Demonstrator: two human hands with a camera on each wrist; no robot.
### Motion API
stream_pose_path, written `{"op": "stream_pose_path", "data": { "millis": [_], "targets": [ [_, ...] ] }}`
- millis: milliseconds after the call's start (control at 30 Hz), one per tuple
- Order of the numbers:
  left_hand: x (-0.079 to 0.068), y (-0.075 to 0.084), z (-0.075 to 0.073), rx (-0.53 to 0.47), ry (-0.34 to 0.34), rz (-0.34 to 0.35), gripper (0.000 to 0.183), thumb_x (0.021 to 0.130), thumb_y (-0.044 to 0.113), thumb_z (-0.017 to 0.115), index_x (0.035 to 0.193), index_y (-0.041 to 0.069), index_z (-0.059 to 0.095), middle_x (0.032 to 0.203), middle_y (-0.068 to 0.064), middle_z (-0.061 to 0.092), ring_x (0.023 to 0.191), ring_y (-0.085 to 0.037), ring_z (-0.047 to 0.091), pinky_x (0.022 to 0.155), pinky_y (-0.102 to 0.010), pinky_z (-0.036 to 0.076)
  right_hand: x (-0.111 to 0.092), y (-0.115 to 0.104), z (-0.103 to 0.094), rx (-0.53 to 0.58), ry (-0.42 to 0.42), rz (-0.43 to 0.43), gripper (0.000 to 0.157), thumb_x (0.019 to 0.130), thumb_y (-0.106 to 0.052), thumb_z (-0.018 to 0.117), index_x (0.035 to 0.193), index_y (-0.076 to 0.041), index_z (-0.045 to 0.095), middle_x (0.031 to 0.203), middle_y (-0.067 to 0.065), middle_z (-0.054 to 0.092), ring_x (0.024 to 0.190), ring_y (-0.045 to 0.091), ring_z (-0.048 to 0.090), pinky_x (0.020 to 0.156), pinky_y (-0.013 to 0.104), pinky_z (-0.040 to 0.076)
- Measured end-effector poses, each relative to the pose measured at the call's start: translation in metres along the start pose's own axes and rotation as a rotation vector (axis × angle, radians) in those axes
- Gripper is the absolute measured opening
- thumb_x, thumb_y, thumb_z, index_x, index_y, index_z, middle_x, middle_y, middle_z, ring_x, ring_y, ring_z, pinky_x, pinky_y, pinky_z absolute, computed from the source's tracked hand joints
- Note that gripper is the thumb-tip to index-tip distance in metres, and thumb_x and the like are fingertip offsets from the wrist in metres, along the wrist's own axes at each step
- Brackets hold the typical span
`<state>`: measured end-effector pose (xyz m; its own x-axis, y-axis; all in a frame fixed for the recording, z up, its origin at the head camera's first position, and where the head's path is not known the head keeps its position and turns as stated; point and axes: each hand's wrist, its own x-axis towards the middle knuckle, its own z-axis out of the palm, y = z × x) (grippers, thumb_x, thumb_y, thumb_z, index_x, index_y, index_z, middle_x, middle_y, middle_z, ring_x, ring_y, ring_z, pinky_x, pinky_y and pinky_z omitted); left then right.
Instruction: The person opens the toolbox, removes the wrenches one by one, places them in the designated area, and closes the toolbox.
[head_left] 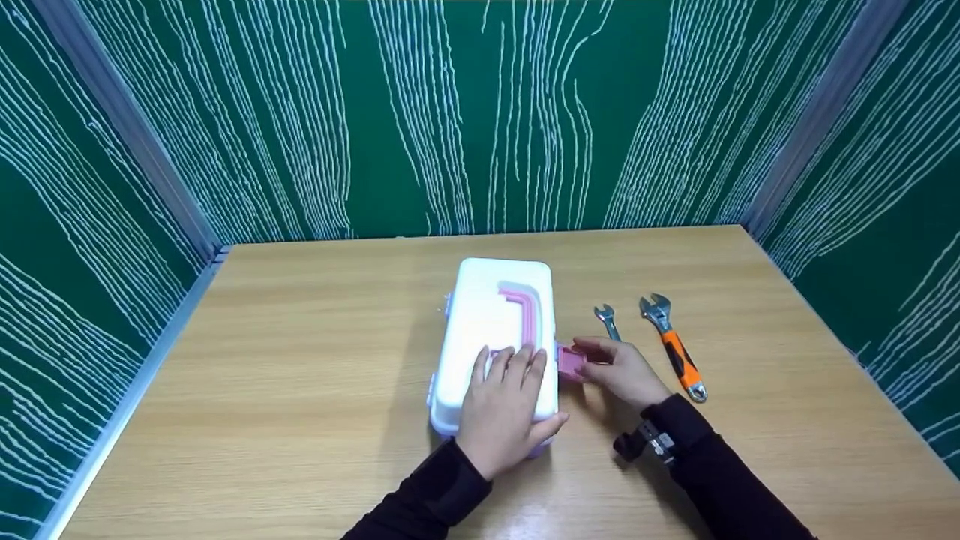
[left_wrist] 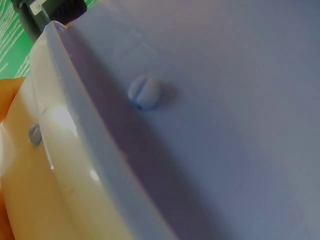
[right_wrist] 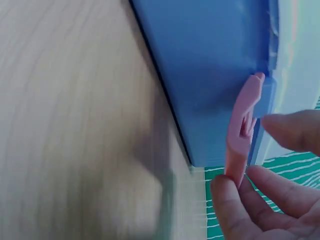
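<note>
A white lidded box (head_left: 480, 322) with a pink handle (head_left: 529, 315) set in its lid stands on the table. My left hand (head_left: 502, 416) rests on the near part of the lid, fingers straight, thumb reaching over the right edge. At the box's right side, my right hand (head_left: 622, 367) holds a pink latch (head_left: 571, 363) by its outer end. The latch (right_wrist: 240, 127) sticks out from the box wall (right_wrist: 200, 75) in the right wrist view, with fingertips at its free end. Up close, the left wrist view shows the box's pale wall (left_wrist: 225, 110) and rim.
Right of the box lie a small open-end wrench (head_left: 607, 319), partly behind my right hand, and an adjustable wrench (head_left: 675, 349) with an orange and black handle. Green walls with white lines surround the wooden table (head_left: 300, 375) at the back and sides.
</note>
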<state>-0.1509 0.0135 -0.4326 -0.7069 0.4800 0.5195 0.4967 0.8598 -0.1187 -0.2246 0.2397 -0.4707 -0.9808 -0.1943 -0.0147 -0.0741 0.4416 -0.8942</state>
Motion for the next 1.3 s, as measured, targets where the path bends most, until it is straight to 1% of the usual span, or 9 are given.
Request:
{"op": "stream_pose_path", "data": {
  "millis": [100, 333, 467, 667, 767, 967, 1100, 1167, 1300],
  "targets": [
    [0.001, 0.0, -0.001, -0.011, -0.01, -0.006, 0.081, 0.083, 0.07, 0.056, 0.14, 0.012, 0.052, 0.139, -0.005, 0.057, 0.124, -0.024, 0.055, 0.111, -0.049, 0.037, -0.002, 0.0, -0.003, 0.035, 0.02, 0.006, 0.052, 0.089, -0.005, 0.064, 0.137, 0.008, 0.049, 0.133, 0.028, 0.057, 0.116, 0.033, 0.059, 0.082, 0.012, 0.048],
    [0.001, 0.001, -0.001, -0.014, -0.011, -0.011, 0.082, 0.081, 0.069, 0.06, 0.14, 0.012, 0.052, 0.139, -0.005, 0.057, 0.123, -0.024, 0.055, 0.111, -0.05, 0.037, -0.004, 0.001, -0.009, 0.12, 0.032, 0.028, 0.054, 0.089, -0.004, 0.065, 0.139, 0.008, 0.047, 0.132, 0.029, 0.057, 0.104, 0.018, 0.063, 0.081, 0.015, 0.052],
    [0.001, 0.0, 0.0, -0.006, 0.004, -0.009, 0.082, 0.081, 0.07, 0.059, 0.139, 0.012, 0.052, 0.137, -0.004, 0.058, 0.122, -0.024, 0.056, 0.111, -0.049, 0.038, -0.005, -0.001, -0.011, 0.173, 0.023, 0.031, 0.056, 0.089, -0.004, 0.065, 0.141, 0.007, 0.045, 0.137, 0.028, 0.054, 0.105, 0.015, 0.063, 0.084, 0.016, 0.052],
    [0.001, 0.0, 0.0, 0.015, 0.013, -0.003, 0.081, 0.082, 0.071, 0.056, 0.139, 0.013, 0.053, 0.137, -0.003, 0.058, 0.122, -0.022, 0.055, 0.11, -0.048, 0.039, -0.007, -0.007, -0.011, 0.253, 0.006, 0.025, 0.062, 0.088, -0.003, 0.065, 0.145, 0.003, 0.042, 0.14, 0.025, 0.05, 0.106, 0.013, 0.062, 0.087, 0.02, 0.054],
    [0.001, 0.001, 0.0, 0.017, 0.015, -0.003, 0.08, 0.083, 0.071, 0.055, 0.138, 0.013, 0.053, 0.137, -0.003, 0.058, 0.122, -0.022, 0.055, 0.11, -0.047, 0.039, -0.007, -0.009, -0.01, 0.256, -0.002, 0.003, 0.064, 0.088, -0.005, 0.066, 0.146, 0.0, 0.041, 0.142, 0.022, 0.049, 0.109, 0.017, 0.06, 0.088, 0.021, 0.054],
    [0.001, 0.001, 0.0, 0.006, 0.018, -0.006, 0.081, 0.081, 0.071, 0.056, 0.138, 0.013, 0.054, 0.137, -0.004, 0.058, 0.122, -0.023, 0.056, 0.11, -0.048, 0.039, -0.006, -0.011, -0.007, 0.242, -0.026, -0.08, 0.063, 0.09, -0.01, 0.067, 0.147, -0.005, 0.041, 0.145, 0.018, 0.047, 0.118, 0.025, 0.058, 0.091, 0.021, 0.053],
    [0.001, 0.001, 0.0, 0.005, 0.026, -0.003, 0.08, 0.081, 0.07, 0.057, 0.138, 0.013, 0.054, 0.136, -0.004, 0.059, 0.121, -0.023, 0.057, 0.109, -0.048, 0.04, -0.003, -0.011, -0.003, 0.248, -0.026, -0.114, 0.062, 0.091, -0.013, 0.067, 0.147, -0.005, 0.042, 0.145, 0.019, 0.048, 0.116, 0.021, 0.059, 0.093, 0.021, 0.052],
    [0.001, 0.001, 0.0, 0.002, 0.033, -0.003, 0.079, 0.081, 0.069, 0.059, 0.137, 0.013, 0.054, 0.134, -0.004, 0.06, 0.12, -0.023, 0.057, 0.109, -0.048, 0.04, -0.002, -0.012, -0.001, 0.252, -0.014, -0.113, 0.06, 0.091, -0.015, 0.068, 0.145, -0.004, 0.044, 0.142, 0.019, 0.05, 0.114, 0.017, 0.061, 0.092, 0.021, 0.053],
    [0.001, 0.001, 0.001, 0.0, 0.032, -0.005, 0.078, 0.082, 0.068, 0.059, 0.137, 0.013, 0.054, 0.134, -0.004, 0.06, 0.12, -0.023, 0.057, 0.109, -0.048, 0.039, 0.0, -0.014, 0.001, 0.234, 0.0, -0.114, 0.059, 0.091, -0.018, 0.069, 0.142, -0.002, 0.046, 0.138, 0.02, 0.053, 0.113, 0.019, 0.061, 0.092, 0.022, 0.052]
  ]
}}
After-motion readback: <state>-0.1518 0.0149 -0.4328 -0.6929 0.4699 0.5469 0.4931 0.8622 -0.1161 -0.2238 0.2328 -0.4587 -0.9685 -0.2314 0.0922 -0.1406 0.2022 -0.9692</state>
